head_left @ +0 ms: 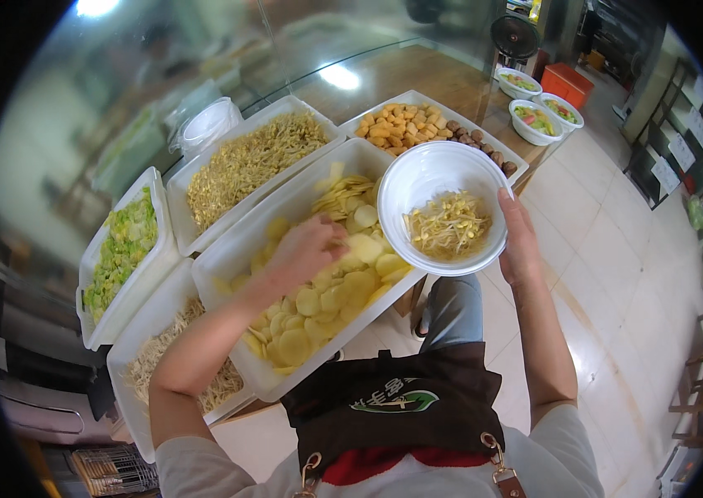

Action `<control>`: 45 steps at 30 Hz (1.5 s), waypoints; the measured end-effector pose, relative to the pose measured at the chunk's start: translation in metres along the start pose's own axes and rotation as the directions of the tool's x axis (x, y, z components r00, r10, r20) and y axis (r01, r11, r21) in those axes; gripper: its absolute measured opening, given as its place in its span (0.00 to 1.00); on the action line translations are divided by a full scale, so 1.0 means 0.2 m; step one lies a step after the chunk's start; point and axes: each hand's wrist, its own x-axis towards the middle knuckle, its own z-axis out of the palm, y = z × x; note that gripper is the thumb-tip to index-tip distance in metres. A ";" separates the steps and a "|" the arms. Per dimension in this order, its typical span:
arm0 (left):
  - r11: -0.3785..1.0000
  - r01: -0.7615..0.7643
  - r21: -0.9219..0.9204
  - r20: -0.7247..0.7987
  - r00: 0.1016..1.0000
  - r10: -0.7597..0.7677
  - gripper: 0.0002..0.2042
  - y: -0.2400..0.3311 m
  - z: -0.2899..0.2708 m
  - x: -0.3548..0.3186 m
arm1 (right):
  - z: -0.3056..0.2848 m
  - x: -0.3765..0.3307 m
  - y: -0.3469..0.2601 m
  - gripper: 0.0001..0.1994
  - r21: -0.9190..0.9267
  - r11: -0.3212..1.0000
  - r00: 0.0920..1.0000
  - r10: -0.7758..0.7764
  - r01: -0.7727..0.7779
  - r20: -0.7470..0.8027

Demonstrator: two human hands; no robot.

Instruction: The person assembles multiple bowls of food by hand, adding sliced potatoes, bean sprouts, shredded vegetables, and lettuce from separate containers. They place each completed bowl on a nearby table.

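Observation:
My right hand (518,238) grips the rim of a white bowl (401,199) from its right side. Bean sprouts with yellow heads (448,224) lie in the bottom of that bowl, which is tilted toward me. Over a long white tub (351,328) of peeled potato slices (318,303), my left hand (311,247) has its fingers curled in. A large pale slice shows right beside its fingertips; whether the fingers hold any is hidden. The bowl overhangs the tub's right end.
Beyond the potatoes stands a tub of bean sprouts (256,158); chopped greens (123,253) and thin pale sprouts (170,349) are at left. A tray holds fried tofu cubes (405,124) and brown balls (472,137). Several filled bowls (534,124) and a red box (567,85) are far right.

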 end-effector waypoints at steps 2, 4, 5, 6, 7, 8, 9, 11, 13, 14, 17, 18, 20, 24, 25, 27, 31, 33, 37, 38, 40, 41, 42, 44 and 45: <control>0.938 0.116 -0.328 -0.134 0.977 -0.167 0.16 -0.14 -0.07 -0.06 | 0.06 -0.01 -0.01 0.33 0.000 1.000 1.000 0.011 -0.011 0.029; 0.798 0.403 -0.448 0.046 0.902 -0.430 0.16 0.04 -0.31 0.05 | 0.06 -0.01 0.00 0.33 -0.049 0.999 1.000 0.019 -0.019 0.011; 0.695 0.535 -0.480 0.144 0.830 -0.539 0.17 0.14 -0.44 0.10 | 0.06 -0.01 0.02 0.33 -0.072 0.997 1.000 0.012 -0.010 0.024; 0.724 0.485 -0.490 0.129 0.862 -0.491 0.17 0.20 -0.51 0.13 | 0.08 0.01 0.07 0.33 -0.093 0.996 0.999 0.006 -0.002 0.043; 0.749 0.435 -0.500 0.116 0.890 -0.440 0.18 0.25 -0.54 0.17 | 0.11 0.00 0.08 0.32 -0.096 0.995 0.998 0.009 -0.002 0.069; 0.771 0.383 -0.508 0.104 0.916 -0.387 0.19 0.30 -0.55 0.22 | 0.13 0.00 0.09 0.32 -0.098 0.995 0.996 0.012 -0.003 0.093; 0.814 0.361 -0.456 0.160 0.932 -0.325 0.18 0.37 -0.54 0.28 | 0.18 -0.02 0.09 0.32 -0.084 0.996 0.991 0.024 -0.013 0.130; 0.937 0.182 -0.298 0.185 0.974 -0.130 0.18 0.45 -0.44 0.36 | 0.32 -0.14 -0.04 0.31 -0.060 0.998 0.982 0.035 -0.024 0.188; 0.986 -0.151 -0.062 0.170 0.972 0.160 0.17 0.46 -0.33 0.39 | 0.32 -0.18 -0.03 0.30 0.071 0.990 0.961 0.097 -0.119 0.259; 0.989 -0.133 -0.071 0.182 0.973 0.144 0.16 0.46 -0.34 0.37 | 0.33 -0.18 -0.02 0.30 0.134 0.976 0.946 0.124 -0.170 0.298; 0.993 -0.102 -0.061 0.171 0.979 0.111 0.15 0.49 -0.38 0.32 | 0.29 -0.20 -0.01 0.28 0.135 0.974 0.943 0.136 -0.184 0.305; 0.996 -0.086 -0.017 0.128 0.988 0.088 0.14 0.51 -0.42 0.30 | 0.30 -0.21 -0.02 0.28 0.137 0.970 0.933 0.148 -0.202 0.329; 0.987 -0.118 0.107 0.132 0.986 0.104 0.12 0.52 -0.39 0.25 | 0.29 -0.21 -0.02 0.28 0.127 0.978 0.939 0.120 -0.168 0.322; 0.978 -0.194 0.083 0.094 0.978 0.186 0.11 0.49 -0.36 0.16 | 0.22 -0.17 0.09 0.28 -0.028 0.996 0.979 0.087 -0.083 0.187; 0.981 -0.192 -0.013 0.019 0.981 0.192 0.10 0.48 -0.39 0.16 | 0.19 -0.16 0.10 0.28 -0.084 0.994 0.988 0.086 -0.076 0.127; 0.999 0.006 -0.049 -0.096 0.995 -0.010 0.09 0.39 -0.49 0.21 | 0.13 -0.13 0.01 0.28 0.159 0.976 0.988 0.137 -0.148 0.077; 0.990 -0.008 0.140 0.118 0.993 -0.008 0.10 -0.05 -0.25 0.09 | 0.06 -0.10 -0.05 0.28 0.160 0.985 0.996 0.073 -0.064 -0.051; 0.961 -0.051 0.271 0.087 0.996 0.028 0.10 -0.01 -0.08 0.03 | 0.03 -0.12 -0.05 0.29 0.141 0.986 0.992 0.097 -0.086 -0.076; 0.928 -0.038 0.371 0.070 0.997 0.013 0.10 -0.04 -0.09 0.08 | -0.03 -0.12 -0.06 0.29 0.151 0.986 0.993 0.076 -0.063 -0.086; 0.951 0.145 0.273 0.083 0.981 -0.173 0.09 -0.03 -0.09 0.09 | -0.04 -0.13 -0.06 0.29 0.146 0.987 0.992 0.076 -0.061 -0.097; 0.860 0.504 0.086 0.166 0.843 -0.511 0.08 0.07 -0.13 0.13 | -0.07 -0.14 -0.05 0.29 0.140 0.988 0.992 0.073 -0.058 -0.106; 0.915 0.396 0.074 0.133 0.906 -0.403 0.07 0.01 -0.10 0.12 | -0.09 -0.14 -0.04 0.29 0.139 0.989 0.992 0.071 -0.056 -0.105; 0.953 0.292 0.075 0.091 0.950 -0.298 0.08 -0.10 -0.07 0.06 | -0.09 -0.14 -0.03 0.29 0.144 0.988 0.993 0.070 -0.057 -0.090; 0.980 0.196 0.047 0.010 0.980 -0.197 0.08 -0.16 -0.07 0.05 | -0.08 -0.14 -0.01 0.29 0.150 0.987 0.995 0.067 -0.055 -0.078; 0.979 0.205 0.007 -0.032 0.978 -0.205 0.08 -0.14 -0.09 0.07 | -0.09 -0.14 0.00 0.29 0.145 0.988 0.995 0.064 -0.052 -0.080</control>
